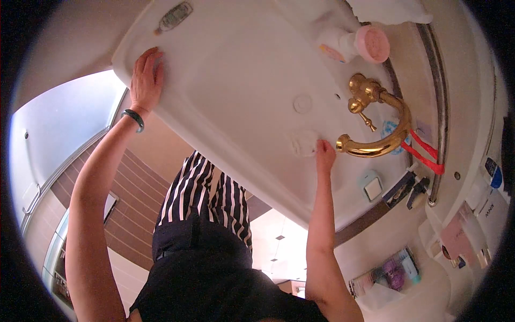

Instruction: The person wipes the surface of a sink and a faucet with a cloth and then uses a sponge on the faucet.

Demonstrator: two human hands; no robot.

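The left hand (146, 75) lies flat, fingers spread, on the sink (236, 70) rim; the right hand (324, 154) fingers a round drain plug (304, 143) beside the gold tap (375, 123). The plug looks small, light and wet-slippery; pinching its edge seems best.

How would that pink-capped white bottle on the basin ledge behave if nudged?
The pink-capped bottle lies on its side on the white basin's ledge, so its round body would probably roll. It looks like smooth plastic, likely light and slippery if wet. Neither the left hand nor the right hand is near it.
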